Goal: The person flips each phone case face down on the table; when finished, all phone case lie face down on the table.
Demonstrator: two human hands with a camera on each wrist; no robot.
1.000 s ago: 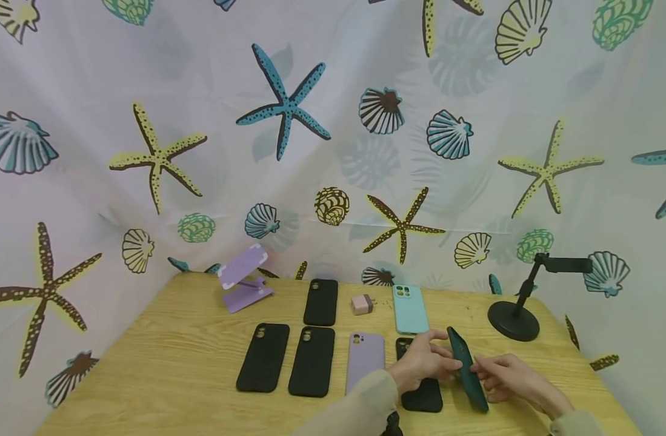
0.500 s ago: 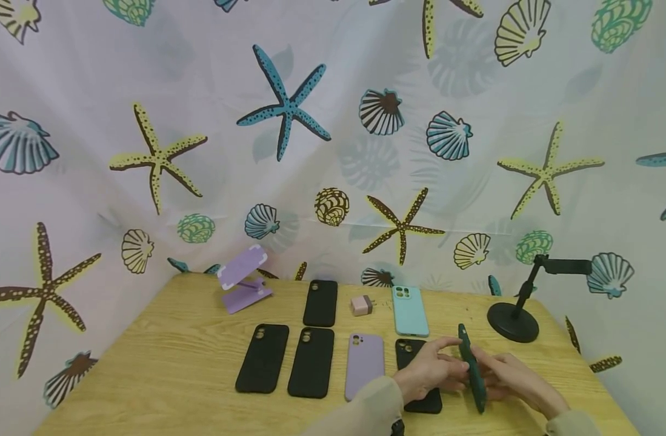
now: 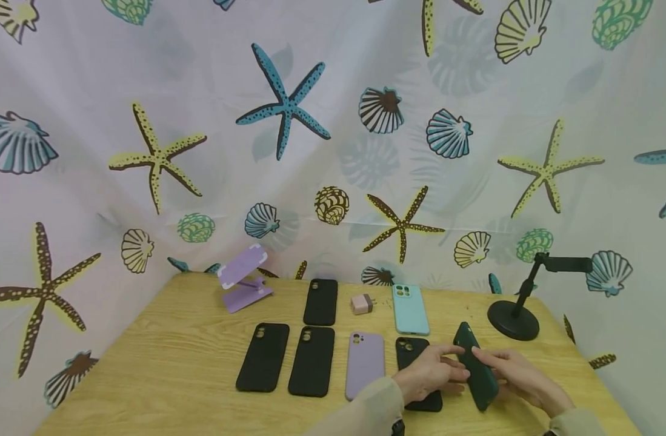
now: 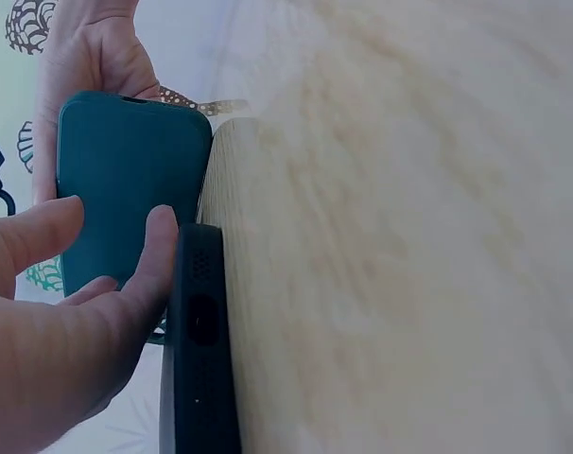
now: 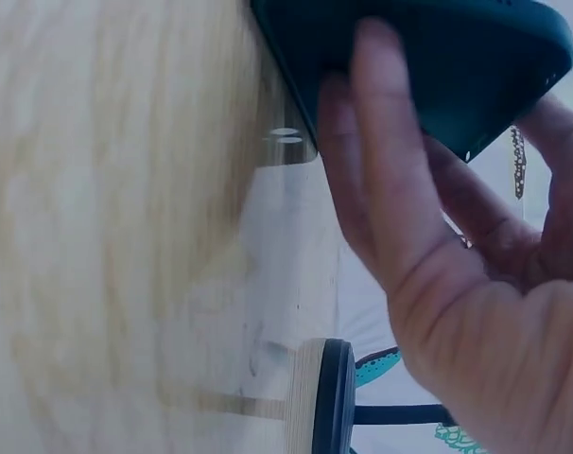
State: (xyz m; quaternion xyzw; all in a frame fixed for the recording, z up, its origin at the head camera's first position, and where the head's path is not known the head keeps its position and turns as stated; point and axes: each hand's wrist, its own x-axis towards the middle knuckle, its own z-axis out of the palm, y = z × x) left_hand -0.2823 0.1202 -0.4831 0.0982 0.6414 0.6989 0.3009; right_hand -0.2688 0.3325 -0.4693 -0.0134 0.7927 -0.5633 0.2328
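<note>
A dark green phone case [image 3: 481, 378] stands tilted above the table at the right; I cannot tell whether a phone is inside. My right hand [image 3: 523, 375] grips it, thumb on the near face and fingers behind, as the right wrist view shows with the case [image 5: 466, 66] above the fingers. My left hand [image 3: 428, 372] is at its left side, fingers loosely extended and fingertips at or very near the case. In the left wrist view, the thumb and a finger overlap the case [image 4: 126, 161]. Beneath my left hand lies a black phone case [image 3: 409, 351], partly hidden.
Left of the hands lie a lilac phone case [image 3: 365, 363] and black cases [image 3: 312, 363] [image 3: 263, 357]. Behind are another black case [image 3: 320, 303], a pink charger plug [image 3: 361, 304] and a teal case [image 3: 411, 312]. A purple stand [image 3: 245, 266] and black stand [image 3: 514, 321] flank them.
The green phone case has turned from nearly edge-on to showing its broad face. My right thumb has come onto that face; my left hand has loosened from its earlier pinch.
</note>
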